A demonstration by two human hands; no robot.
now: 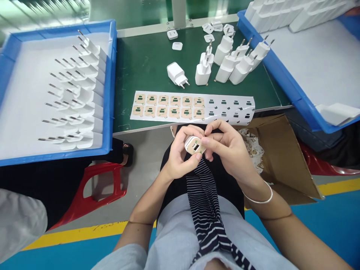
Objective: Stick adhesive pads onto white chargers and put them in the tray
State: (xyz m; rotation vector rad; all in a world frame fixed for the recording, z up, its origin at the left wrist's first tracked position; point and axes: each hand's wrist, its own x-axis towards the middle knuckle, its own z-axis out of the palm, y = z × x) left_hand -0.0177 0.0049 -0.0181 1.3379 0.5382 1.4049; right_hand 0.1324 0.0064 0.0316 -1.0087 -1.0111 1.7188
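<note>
My left hand (180, 153) grips a white charger plug (194, 145) over my lap, its USB face turned up with a tan sticker on it. The fingers of my right hand (225, 144) press on that sticker at the plug's right edge. Just above my hands, a sticker sheet (194, 107) lies at the front edge of the green table (146, 63); its left part carries tan stickers and its right part is peeled bare.
Several white chargers (230, 60) stand at the table's back right, one more (176, 74) lies alone. A blue tray (109, 75) on the left holds rows of chargers. Another blue tray (284, 80) sits right. An open cardboard box (284, 157) and a red stool (92, 187) flank my legs.
</note>
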